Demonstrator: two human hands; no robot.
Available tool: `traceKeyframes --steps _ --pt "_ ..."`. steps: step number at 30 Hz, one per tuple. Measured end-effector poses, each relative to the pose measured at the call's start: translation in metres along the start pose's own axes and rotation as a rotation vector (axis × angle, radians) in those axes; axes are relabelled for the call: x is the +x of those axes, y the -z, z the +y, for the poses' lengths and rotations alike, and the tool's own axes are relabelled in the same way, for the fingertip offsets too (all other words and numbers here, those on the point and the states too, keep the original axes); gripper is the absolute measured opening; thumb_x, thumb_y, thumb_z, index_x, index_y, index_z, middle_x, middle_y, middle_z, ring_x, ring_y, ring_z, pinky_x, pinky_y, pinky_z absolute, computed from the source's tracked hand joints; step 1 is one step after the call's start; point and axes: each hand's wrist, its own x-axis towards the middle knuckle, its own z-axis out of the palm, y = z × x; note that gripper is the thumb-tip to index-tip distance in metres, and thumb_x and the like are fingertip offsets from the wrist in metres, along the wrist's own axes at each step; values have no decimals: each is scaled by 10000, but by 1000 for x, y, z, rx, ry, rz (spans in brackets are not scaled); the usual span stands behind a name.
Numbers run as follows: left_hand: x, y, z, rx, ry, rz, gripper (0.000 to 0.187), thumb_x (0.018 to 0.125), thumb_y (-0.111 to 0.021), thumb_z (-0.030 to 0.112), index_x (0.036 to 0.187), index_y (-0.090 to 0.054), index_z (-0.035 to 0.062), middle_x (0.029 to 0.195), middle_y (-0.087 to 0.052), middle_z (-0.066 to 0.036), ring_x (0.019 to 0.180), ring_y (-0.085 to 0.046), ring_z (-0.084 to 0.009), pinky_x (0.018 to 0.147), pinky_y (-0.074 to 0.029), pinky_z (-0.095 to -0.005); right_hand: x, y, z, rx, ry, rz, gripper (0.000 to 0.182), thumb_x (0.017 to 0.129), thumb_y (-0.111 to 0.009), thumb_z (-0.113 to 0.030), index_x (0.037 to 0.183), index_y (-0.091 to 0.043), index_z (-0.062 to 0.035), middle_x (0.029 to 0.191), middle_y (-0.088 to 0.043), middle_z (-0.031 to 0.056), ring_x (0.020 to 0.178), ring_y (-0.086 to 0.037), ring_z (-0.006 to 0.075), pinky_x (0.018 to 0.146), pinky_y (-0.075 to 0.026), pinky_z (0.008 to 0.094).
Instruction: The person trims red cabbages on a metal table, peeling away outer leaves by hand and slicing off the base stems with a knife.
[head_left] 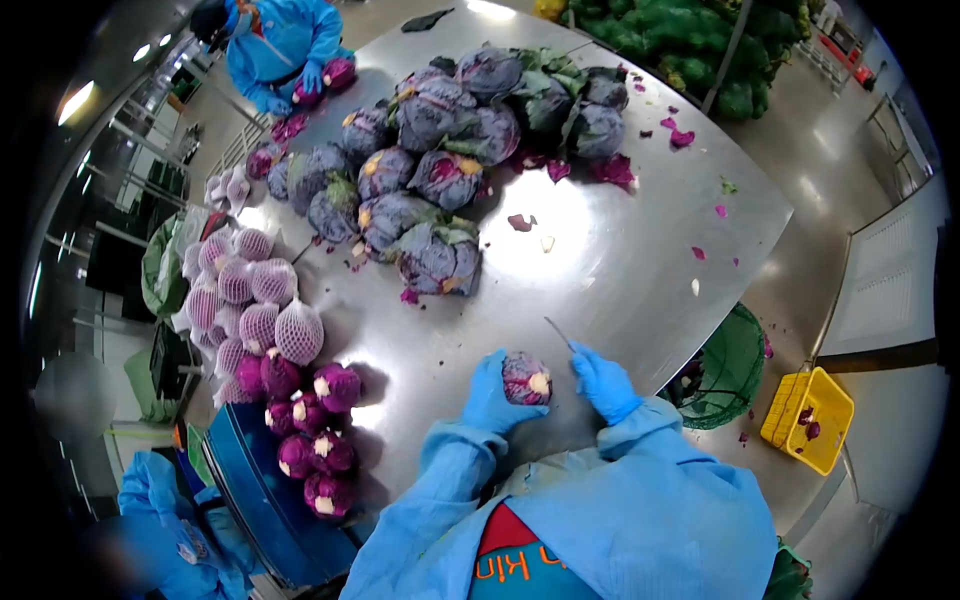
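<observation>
A red cabbage [526,378] with a pale cut stem end facing right rests at the near part of the metal table. My left hand [488,396], in a blue glove, is wrapped round its left side. To the right of the cabbage, my right hand [603,383], also gloved, grips a knife [558,333] whose thin blade points up and left, apart from the cabbage. Trimmed purple cabbages [331,452] lie to the left, beside several cabbages in pink foam nets [258,325]. Untrimmed cabbages with dark outer leaves [437,259] are piled farther back.
Loose leaf scraps [682,138] dot the metal table [620,250]. A green mesh basket [735,370] and a yellow crate [778,437] stand beyond its right edge. One co-worker [275,50] handles cabbages at the back left; another [175,525] is at the lower left.
</observation>
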Motion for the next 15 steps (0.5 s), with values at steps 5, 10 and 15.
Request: traceKeyframes --steps 5,10,15 --pt "-5 -11 18 85 135 150 1158 466 -912 449 1354 -344 -31 1273 -422 -218 1164 -477 -357 993 -423 -423 4 -47 -11 -254 179 56 555 956 -359 -553 1382 -455 -211 777 -664 181 689 -641 371 624 -495 490" --pt "-1 -14 19 99 133 171 1141 493 -894 482 1350 -345 -33 1260 -428 -233 1137 -484 -372 967 -434 -436 6 -42 -20 -321 169 25 534 961 -357 -538 1384 -454 -227 820 -665 195 712 -644 371 633 -504 478" --pt "-6 -27 21 134 77 309 1124 508 -887 489 1348 -347 -25 1259 -429 -235 1121 -481 -388 954 -425 -472 27 -43 0 -216 278 -8 516 961 -364 -534 1363 -474 -230 868 -667 198 740 -647 370 651 -513 472"
